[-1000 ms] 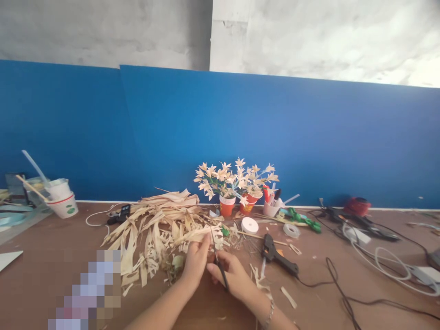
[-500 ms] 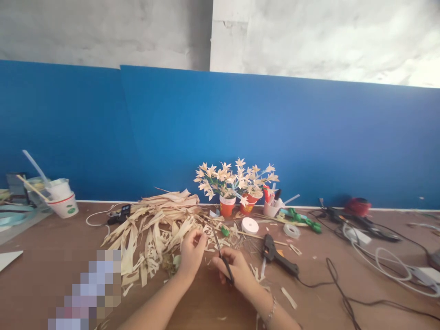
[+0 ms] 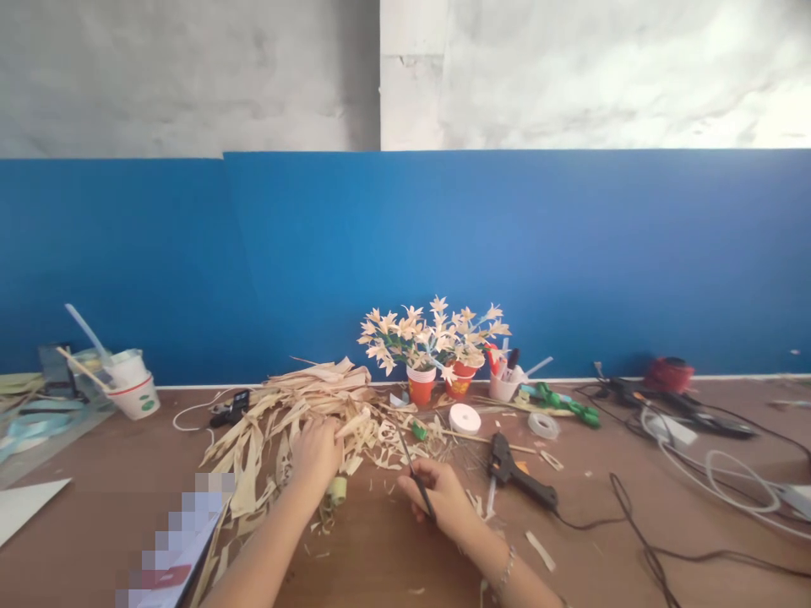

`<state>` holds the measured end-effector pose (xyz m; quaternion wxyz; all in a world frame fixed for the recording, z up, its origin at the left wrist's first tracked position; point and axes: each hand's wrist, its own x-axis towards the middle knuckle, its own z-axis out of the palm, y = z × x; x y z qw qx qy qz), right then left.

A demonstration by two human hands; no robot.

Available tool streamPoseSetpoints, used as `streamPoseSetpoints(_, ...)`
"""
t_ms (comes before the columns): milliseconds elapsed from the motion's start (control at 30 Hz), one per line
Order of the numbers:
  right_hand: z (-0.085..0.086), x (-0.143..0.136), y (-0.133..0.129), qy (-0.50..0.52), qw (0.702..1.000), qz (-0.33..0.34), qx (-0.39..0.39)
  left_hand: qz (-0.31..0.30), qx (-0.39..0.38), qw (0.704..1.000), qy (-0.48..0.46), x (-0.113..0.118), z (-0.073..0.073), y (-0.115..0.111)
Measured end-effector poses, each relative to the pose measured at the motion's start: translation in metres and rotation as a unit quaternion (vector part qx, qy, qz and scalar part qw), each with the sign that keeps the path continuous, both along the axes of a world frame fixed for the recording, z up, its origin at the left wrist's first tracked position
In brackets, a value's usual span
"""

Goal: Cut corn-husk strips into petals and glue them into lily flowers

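My left hand (image 3: 317,456) reaches into a heap of dry, pale corn husks (image 3: 266,422), its fingers bent and pressed together at the heap's right part. Its fingertips are hidden, so I cannot make out what is between them. Black-handled scissors (image 3: 421,488) are held in my right hand (image 3: 443,496), fingers round the handles, blades pointing away from me and almost together. Under my left wrist lies a small roll of greenish strip (image 3: 336,490). Husk scraps (image 3: 386,456) and a small green piece (image 3: 419,431) lie just beyond the scissors.
Behind stand two red cups (image 3: 421,389) with pale husk flowers (image 3: 411,325), and a white tool cup (image 3: 503,387). A black glue gun (image 3: 516,477), a white roll (image 3: 465,419), clear tape (image 3: 543,426) and cables (image 3: 639,540) lie right. White cups (image 3: 134,399) stand left.
My left hand has moved left from beside the scissors into the husk heap, uncovering the greenish roll. My right hand still holds the scissors in nearly the same place. The view has tilted slightly.
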<state>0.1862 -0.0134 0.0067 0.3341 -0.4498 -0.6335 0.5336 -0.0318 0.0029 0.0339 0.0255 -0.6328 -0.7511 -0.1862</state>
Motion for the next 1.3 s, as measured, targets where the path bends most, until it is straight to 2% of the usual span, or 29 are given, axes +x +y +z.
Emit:
streamPoseSetpoints(67, -0.003, 0.0, 0.001, 0.0, 1.0, 0.006, 0.004, -0.02, 0.028, 0.997, -0.071, 0.0, 0.001, 0.001)
streamPoseSetpoints(133, -0.006, -0.001, 0.002, -0.002, 1.0, 0.021, 0.014, -0.053, 0.058, 0.978, -0.191, 0.004, 0.002, 0.0)
streamPoseSetpoints(233, -0.008, -0.001, 0.001, -0.007, 0.997, 0.042, 0.056, -0.113, 0.055, 0.914, -0.385, 0.015, -0.002, -0.007)
streamPoseSetpoints(333, -0.006, -0.002, -0.002, -0.008, 0.994, 0.065, 0.086, -0.145, 0.037, 0.868, -0.473, 0.029, -0.008, -0.017)
streamPoseSetpoints(400, -0.004, -0.002, -0.003, -0.005, 0.993, 0.082, 0.087, -0.169, 0.034, 0.865, -0.471, 0.036, -0.013, -0.022)
streamPoseSetpoints(533, -0.003, 0.0, -0.003, -0.005, 0.991, 0.084, 0.1, -0.217, 0.009, 0.876, -0.43, 0.041, -0.021, -0.026)
streamPoseSetpoints(700, -0.005, 0.001, 0.0, 0.011, 0.991, 0.092, 0.092, -0.231, -0.019, 0.867, -0.441, 0.039, -0.028, -0.026)
streamPoseSetpoints(833, -0.003, 0.0, 0.0, 0.015, 0.992, 0.088, 0.09, -0.225, -0.029, 0.849, -0.477, 0.039, -0.027, -0.026)
streamPoseSetpoints(1133, -0.006, -0.004, 0.008, -0.098, 0.983, 0.041, 0.148, -0.175, -0.011, 0.831, -0.528, 0.036, -0.024, -0.023)
streamPoseSetpoints(1233, -0.007, -0.003, 0.01, -0.081, 0.989, 0.028, 0.117, -0.157, -0.002, 0.832, -0.532, 0.034, -0.025, -0.022)
streamPoseSetpoints(1300, -0.006, -0.002, 0.009, -0.033, 0.995, 0.018, 0.092, -0.162, 0.014, 0.845, -0.51, 0.034, -0.026, -0.022)
